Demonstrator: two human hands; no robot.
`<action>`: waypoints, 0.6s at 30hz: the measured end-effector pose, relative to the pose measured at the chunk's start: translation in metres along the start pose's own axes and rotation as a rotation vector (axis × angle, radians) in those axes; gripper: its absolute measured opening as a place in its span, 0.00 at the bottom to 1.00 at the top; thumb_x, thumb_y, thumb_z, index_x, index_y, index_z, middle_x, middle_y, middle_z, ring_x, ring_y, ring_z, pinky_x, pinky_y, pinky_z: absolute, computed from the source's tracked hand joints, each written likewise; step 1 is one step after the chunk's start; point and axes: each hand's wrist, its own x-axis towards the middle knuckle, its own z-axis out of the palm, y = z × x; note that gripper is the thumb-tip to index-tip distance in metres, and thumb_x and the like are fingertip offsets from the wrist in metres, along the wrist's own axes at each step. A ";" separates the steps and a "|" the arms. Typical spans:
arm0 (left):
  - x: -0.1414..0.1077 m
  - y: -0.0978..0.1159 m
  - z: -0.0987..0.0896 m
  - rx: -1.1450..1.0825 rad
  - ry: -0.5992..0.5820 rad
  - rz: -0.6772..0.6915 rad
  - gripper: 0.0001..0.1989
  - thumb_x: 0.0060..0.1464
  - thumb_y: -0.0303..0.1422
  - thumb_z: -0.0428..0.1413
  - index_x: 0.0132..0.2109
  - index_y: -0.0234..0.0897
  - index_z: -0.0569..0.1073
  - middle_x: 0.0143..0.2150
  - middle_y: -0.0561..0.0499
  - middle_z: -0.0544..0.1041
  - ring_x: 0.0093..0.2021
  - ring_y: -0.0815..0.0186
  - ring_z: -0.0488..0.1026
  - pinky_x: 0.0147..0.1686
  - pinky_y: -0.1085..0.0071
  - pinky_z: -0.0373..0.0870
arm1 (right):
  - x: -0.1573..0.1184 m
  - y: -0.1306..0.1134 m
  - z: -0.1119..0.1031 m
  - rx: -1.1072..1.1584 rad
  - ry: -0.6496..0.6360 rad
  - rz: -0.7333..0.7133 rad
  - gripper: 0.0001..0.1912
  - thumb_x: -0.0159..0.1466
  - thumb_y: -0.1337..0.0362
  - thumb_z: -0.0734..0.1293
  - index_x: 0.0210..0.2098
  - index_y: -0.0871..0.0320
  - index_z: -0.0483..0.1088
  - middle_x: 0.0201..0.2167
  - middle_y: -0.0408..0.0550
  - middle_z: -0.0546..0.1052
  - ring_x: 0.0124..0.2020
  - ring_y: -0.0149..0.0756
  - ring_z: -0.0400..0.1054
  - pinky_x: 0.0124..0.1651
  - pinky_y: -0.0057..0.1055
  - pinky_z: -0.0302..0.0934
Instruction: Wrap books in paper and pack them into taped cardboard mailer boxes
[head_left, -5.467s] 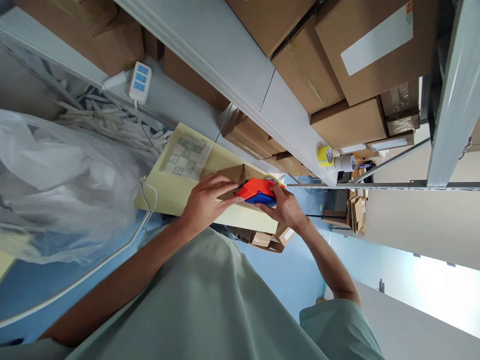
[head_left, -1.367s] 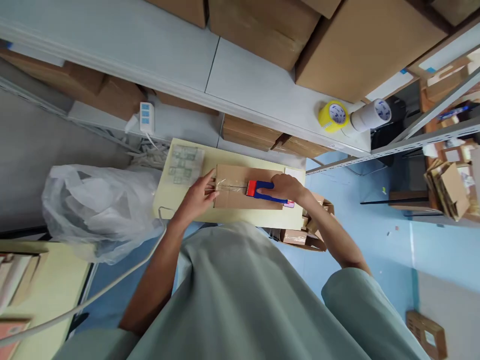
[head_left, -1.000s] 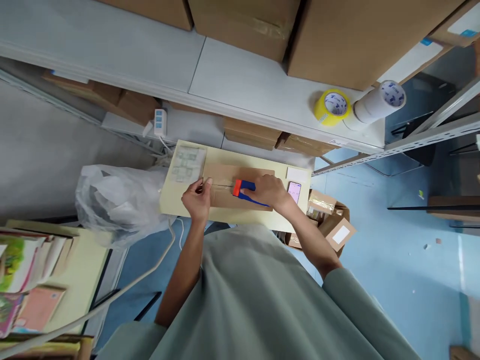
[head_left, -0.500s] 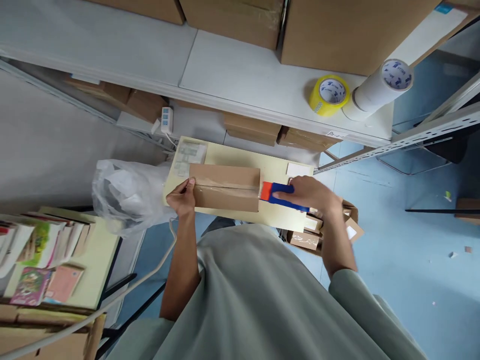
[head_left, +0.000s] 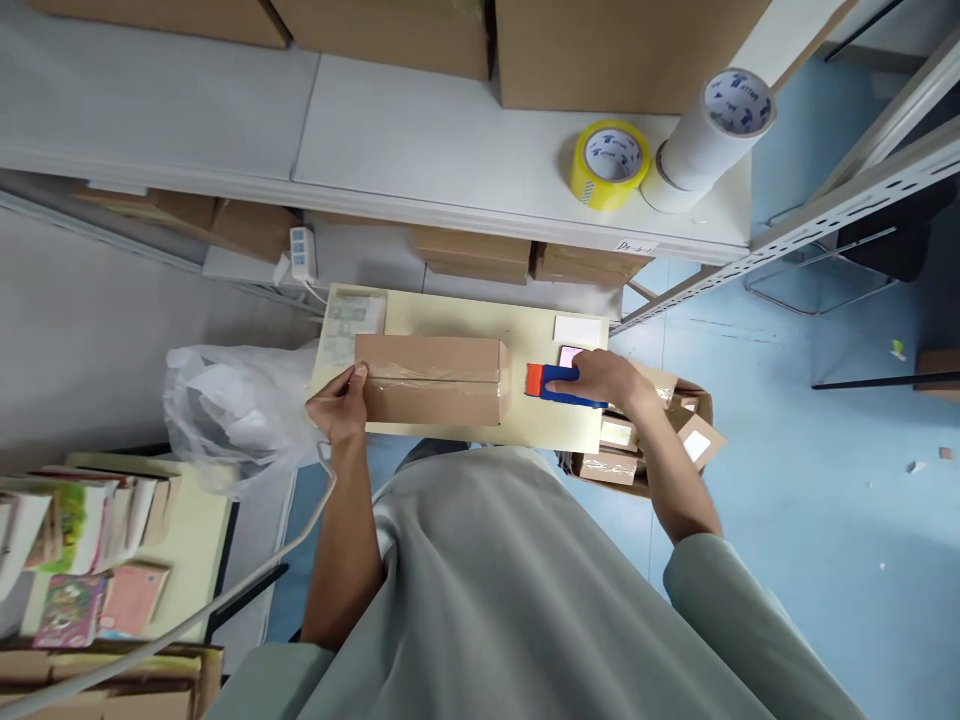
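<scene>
A long cardboard box [head_left: 431, 400] lies on the pale yellow table [head_left: 450, 312], with clear tape along its middle seam. My left hand [head_left: 339, 402] pinches the box's left end, thumb on top. In my right hand [head_left: 600, 378] is a blue and orange tape dispenser [head_left: 559, 383], gripped from above. Its orange front points at the box's right end, and a gap separates the two. Beyond the right hand, a phone [head_left: 570, 355] and a white card [head_left: 577, 329] lie on the table.
On the grey shelf [head_left: 420, 130] ahead stand a yellow tape roll [head_left: 610, 165], white rolls [head_left: 705, 140] and large cartons. A clear plastic bag [head_left: 232, 410] hangs at the table's left. At the right, an open carton [head_left: 637, 485] holds small boxes. Books [head_left: 97, 515] stand at lower left.
The tape dispenser in my right hand has moved away from the box's right end, opening a gap. My left hand keeps its hold. The whole view has shifted slightly.
</scene>
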 end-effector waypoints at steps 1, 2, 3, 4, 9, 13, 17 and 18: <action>0.000 0.001 0.000 0.002 -0.002 0.001 0.11 0.61 0.36 0.66 0.46 0.34 0.87 0.47 0.45 0.89 0.54 0.50 0.86 0.64 0.51 0.81 | 0.002 -0.005 0.002 -0.008 -0.003 0.008 0.38 0.72 0.32 0.67 0.53 0.63 0.81 0.49 0.67 0.86 0.52 0.56 0.81 0.47 0.38 0.69; 0.000 0.001 0.001 0.000 -0.006 -0.001 0.11 0.61 0.36 0.66 0.47 0.34 0.87 0.48 0.44 0.89 0.55 0.50 0.86 0.64 0.51 0.80 | 0.004 -0.010 0.004 -0.014 -0.002 0.018 0.38 0.73 0.33 0.67 0.55 0.64 0.80 0.51 0.68 0.85 0.54 0.57 0.81 0.50 0.38 0.69; 0.000 0.002 0.001 -0.005 -0.008 -0.006 0.12 0.61 0.36 0.66 0.47 0.34 0.87 0.48 0.43 0.89 0.55 0.50 0.86 0.65 0.51 0.80 | 0.006 -0.016 0.007 -0.018 0.006 0.027 0.38 0.73 0.34 0.67 0.57 0.64 0.80 0.53 0.69 0.85 0.57 0.58 0.80 0.51 0.38 0.69; 0.001 0.003 0.002 -0.012 -0.008 -0.011 0.12 0.61 0.37 0.66 0.47 0.34 0.87 0.49 0.43 0.89 0.55 0.50 0.86 0.65 0.51 0.80 | 0.008 -0.022 0.009 -0.021 0.018 0.037 0.37 0.74 0.35 0.67 0.58 0.65 0.80 0.54 0.70 0.84 0.58 0.59 0.80 0.53 0.39 0.70; 0.006 0.003 0.005 -0.023 -0.014 -0.007 0.14 0.61 0.38 0.66 0.49 0.33 0.86 0.50 0.42 0.89 0.55 0.50 0.85 0.64 0.53 0.80 | 0.013 -0.053 0.024 -0.028 0.086 0.059 0.30 0.77 0.43 0.67 0.57 0.64 0.81 0.55 0.71 0.84 0.57 0.57 0.81 0.52 0.37 0.71; 0.009 0.008 0.009 -0.026 -0.007 0.003 0.14 0.60 0.37 0.66 0.48 0.32 0.87 0.50 0.42 0.89 0.55 0.50 0.85 0.64 0.54 0.79 | 0.013 -0.068 0.035 -0.064 0.162 0.054 0.26 0.79 0.49 0.66 0.56 0.67 0.81 0.52 0.71 0.85 0.54 0.55 0.83 0.50 0.37 0.72; 0.010 0.016 0.014 0.013 -0.008 0.004 0.14 0.60 0.39 0.64 0.45 0.32 0.87 0.48 0.43 0.89 0.53 0.50 0.85 0.62 0.56 0.80 | 0.027 -0.080 0.053 -0.116 0.235 0.074 0.17 0.79 0.62 0.65 0.55 0.68 0.80 0.50 0.71 0.85 0.51 0.55 0.84 0.47 0.39 0.72; 0.010 0.018 0.014 0.017 -0.023 0.006 0.14 0.59 0.39 0.64 0.45 0.32 0.87 0.47 0.43 0.89 0.53 0.50 0.85 0.61 0.56 0.80 | 0.033 -0.083 0.058 -0.120 0.235 0.072 0.15 0.78 0.66 0.65 0.54 0.68 0.81 0.50 0.71 0.85 0.51 0.55 0.84 0.46 0.39 0.71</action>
